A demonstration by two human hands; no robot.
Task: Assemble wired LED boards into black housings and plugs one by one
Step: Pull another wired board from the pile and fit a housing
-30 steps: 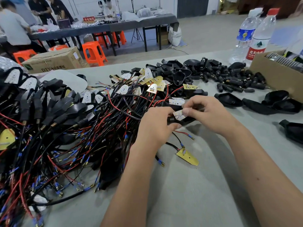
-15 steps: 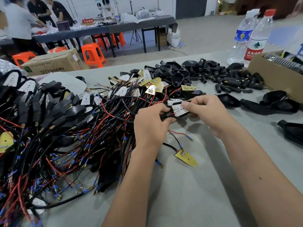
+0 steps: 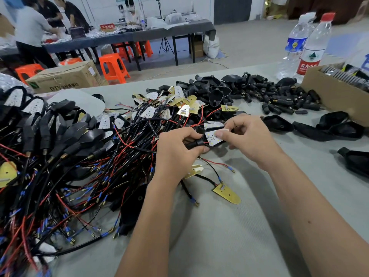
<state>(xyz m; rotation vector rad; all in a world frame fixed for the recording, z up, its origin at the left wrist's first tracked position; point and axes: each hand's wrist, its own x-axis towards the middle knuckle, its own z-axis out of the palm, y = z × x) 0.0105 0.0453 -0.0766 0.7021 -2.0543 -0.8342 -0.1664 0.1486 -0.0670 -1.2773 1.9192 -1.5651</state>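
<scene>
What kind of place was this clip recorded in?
Probably a small electronics assembly workshop: a heap of wired LED boards and loose black plugs covers the worktable, and other people work at a second table behind.

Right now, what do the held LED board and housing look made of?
LED board: white-coated circuit board, probably aluminium or laminate; flat, matte, with small LED dots. Black housing: likely moulded plastic, a smooth shell with soft sheen.

A tangle of wired boards is spread over the left of the table. Loose plugs are heaped at the far side, with a cardboard box to their right and two bottles behind. Empty housings are laid before the box.
</scene>
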